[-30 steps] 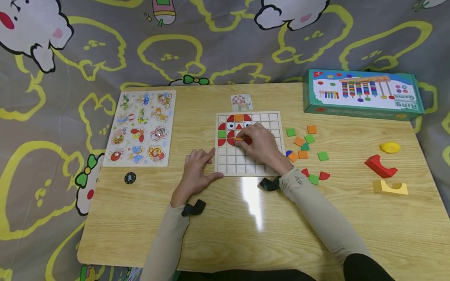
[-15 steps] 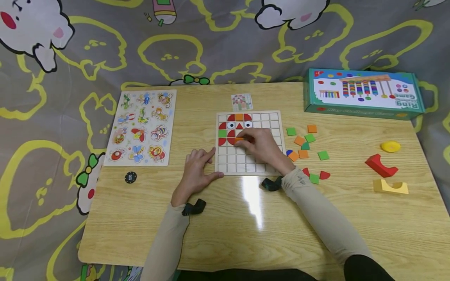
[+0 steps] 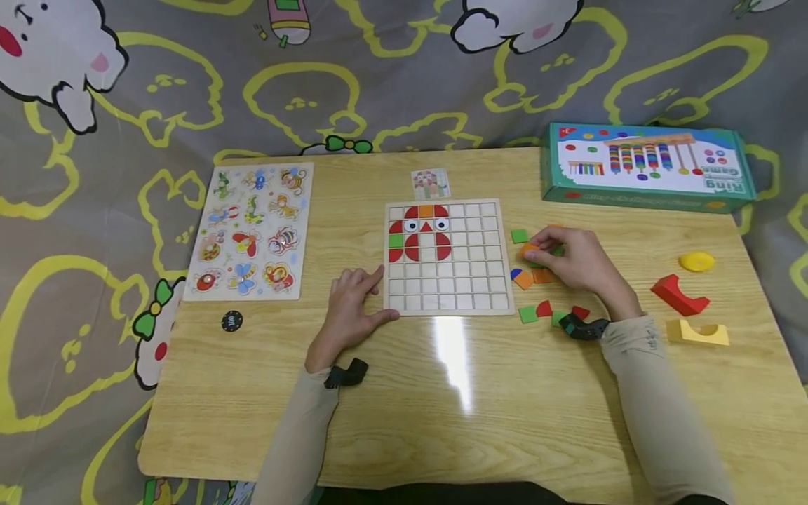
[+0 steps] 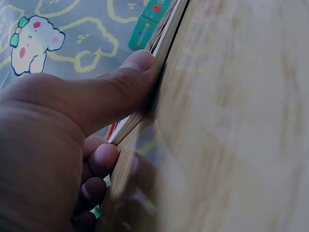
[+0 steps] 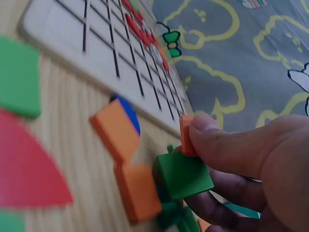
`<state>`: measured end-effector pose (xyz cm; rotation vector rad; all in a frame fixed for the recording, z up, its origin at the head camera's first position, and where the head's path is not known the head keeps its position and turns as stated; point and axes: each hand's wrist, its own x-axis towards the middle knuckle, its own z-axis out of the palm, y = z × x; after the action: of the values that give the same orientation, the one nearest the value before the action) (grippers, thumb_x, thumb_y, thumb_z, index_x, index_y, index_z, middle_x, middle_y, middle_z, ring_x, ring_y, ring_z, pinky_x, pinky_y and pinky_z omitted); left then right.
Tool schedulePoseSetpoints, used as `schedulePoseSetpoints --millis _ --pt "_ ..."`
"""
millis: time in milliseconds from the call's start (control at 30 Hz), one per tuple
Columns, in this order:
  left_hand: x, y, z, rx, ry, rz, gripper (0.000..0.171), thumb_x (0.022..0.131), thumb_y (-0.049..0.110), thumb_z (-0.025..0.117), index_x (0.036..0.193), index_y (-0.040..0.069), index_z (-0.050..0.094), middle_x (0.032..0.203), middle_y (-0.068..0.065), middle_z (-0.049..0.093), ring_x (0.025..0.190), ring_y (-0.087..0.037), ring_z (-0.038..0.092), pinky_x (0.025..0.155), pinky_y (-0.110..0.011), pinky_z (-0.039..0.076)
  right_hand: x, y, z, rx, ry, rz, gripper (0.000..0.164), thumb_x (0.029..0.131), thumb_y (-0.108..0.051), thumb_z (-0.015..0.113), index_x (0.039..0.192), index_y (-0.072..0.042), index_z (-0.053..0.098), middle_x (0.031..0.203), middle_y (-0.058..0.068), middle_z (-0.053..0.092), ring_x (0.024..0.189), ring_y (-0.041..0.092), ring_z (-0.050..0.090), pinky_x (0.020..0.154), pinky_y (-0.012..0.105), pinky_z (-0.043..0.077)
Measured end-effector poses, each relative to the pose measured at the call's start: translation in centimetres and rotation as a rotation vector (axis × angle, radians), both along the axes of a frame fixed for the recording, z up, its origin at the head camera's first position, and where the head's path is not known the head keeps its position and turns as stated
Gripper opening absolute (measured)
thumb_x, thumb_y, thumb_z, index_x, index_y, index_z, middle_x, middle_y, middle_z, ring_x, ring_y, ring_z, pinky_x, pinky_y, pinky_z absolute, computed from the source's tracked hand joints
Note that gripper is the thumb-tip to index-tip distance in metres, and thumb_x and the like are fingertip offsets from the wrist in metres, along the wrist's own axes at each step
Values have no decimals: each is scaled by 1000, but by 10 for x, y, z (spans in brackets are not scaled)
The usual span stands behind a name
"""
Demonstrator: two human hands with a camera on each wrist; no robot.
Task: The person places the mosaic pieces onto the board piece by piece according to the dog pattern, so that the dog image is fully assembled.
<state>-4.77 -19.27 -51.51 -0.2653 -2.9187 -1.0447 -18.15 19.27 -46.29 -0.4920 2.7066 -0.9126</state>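
A white grid board (image 3: pixel 447 301) lies mid-table, with red, green and orange tiles and two eye tiles set in its upper-left cells. My left hand (image 3: pixel 349 312) rests at the board's near-left corner, thumb along the near edge and index finger by the left edge. In the left wrist view the thumb (image 4: pixel 118 87) touches the board's side. Right of the board, my right hand (image 3: pixel 577 261) pinches an orange square tile (image 5: pixel 185 134) between thumb and fingers. Just below that tile in the right wrist view is a green tile (image 5: pixel 186 174); whether the fingers touch it I cannot tell.
Loose tiles lie right of the board, among them a green square (image 3: pixel 527 314) and a red quarter-round (image 3: pixel 544 308). Farther right are red (image 3: pixel 678 294) and yellow (image 3: pixel 697 333) arch blocks. A game box (image 3: pixel 650 168), small picture card (image 3: pixel 431 184) and insect board (image 3: pixel 249 231) sit around.
My right hand has left the grid board, where it pinched an orange tile, and moved right to the loose tiles. That uncovers the board's right part. The left hand stays put.
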Motion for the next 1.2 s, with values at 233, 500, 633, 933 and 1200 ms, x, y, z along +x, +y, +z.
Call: schedulePoseSetpoints --millis 233,500,633,933,1200 --pt "0 0 0 3 0 0 88 72 46 86 144 9 51 89 2 49 88 -18 36 81 -35 26 4 1 -3 -45 33 -42 27 91 -40 71 98 -15 74 94 4 68 75 20 50 63 29 38" --pt "0 -1 -1 11 6 -3 87 72 45 87 143 9 52 89 3 49 87 -18 36 81 -35 25 3 -51 -11 -253 41 -1 29 93 -26 70 119 -15 67 85 3 66 73 18 60 63 22 44" --pt "-1 -1 -1 14 7 -3 87 71 44 87 143 8 52 89 3 49 88 -18 36 82 -35 26 4 -79 -15 -315 12 13 27 93 -26 70 119 -19 69 82 2 67 70 18 60 61 26 44" --pt "0 -2 -1 13 7 -4 87 72 44 86 143 8 52 89 2 50 88 -18 36 81 -36 25 4 -123 -24 -386 -16 19 31 83 -26 80 111 -14 73 87 1 72 74 13 68 65 23 53" --pt "0 -3 -1 7 23 -11 87 71 44 87 143 8 52 89 1 52 87 -18 36 80 -36 26 4 -135 -26 -274 108 154 30 80 -26 83 107 -14 76 84 -4 65 71 9 58 65 27 48"
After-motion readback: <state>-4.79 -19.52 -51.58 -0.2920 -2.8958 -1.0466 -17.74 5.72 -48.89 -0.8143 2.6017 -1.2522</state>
